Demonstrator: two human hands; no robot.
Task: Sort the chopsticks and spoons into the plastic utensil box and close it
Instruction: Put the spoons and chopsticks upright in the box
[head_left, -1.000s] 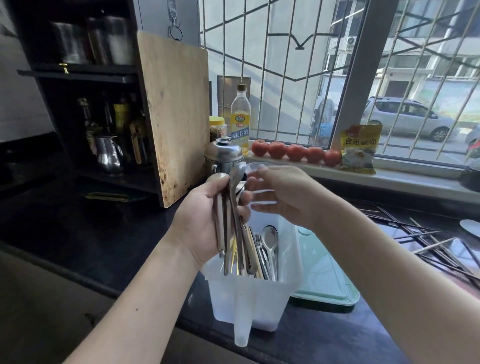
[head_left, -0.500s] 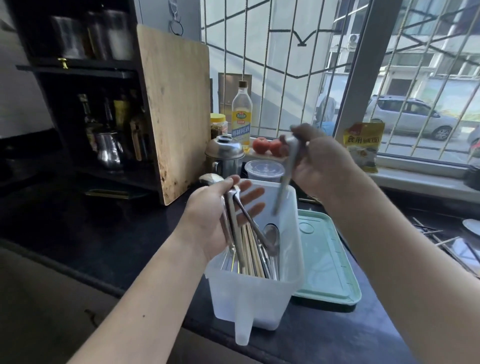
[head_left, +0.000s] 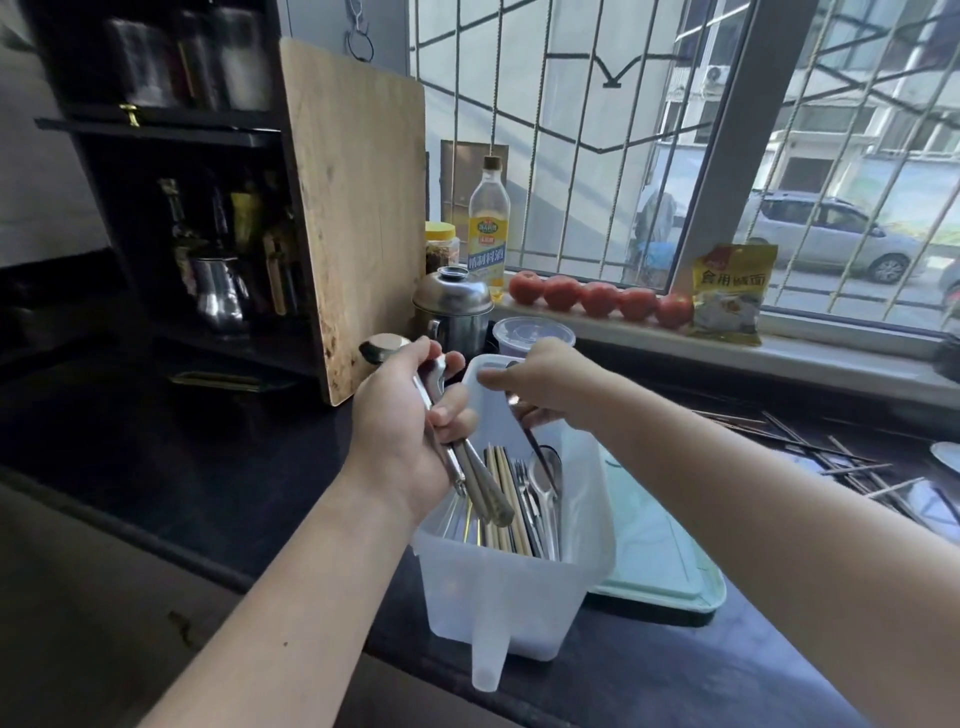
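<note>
A person is standing at a dark table (head_left: 156, 441). The left hand (head_left: 410, 436) is gripping a bundle of metal spoons (head_left: 457, 447) above a translucent plastic utensil box (head_left: 498, 587). The right hand (head_left: 550, 384) is pinching a single spoon (head_left: 535, 447), its bowl dipping into the box beside wooden chopsticks (head_left: 506, 493). A pale green lid (head_left: 660, 566) is lying flat just right of the box, with loose chopsticks (head_left: 841, 462) lying farther right.

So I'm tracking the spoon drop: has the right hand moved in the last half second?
Yes. The right hand came down from level with the tomatoes to the box rim.
</note>
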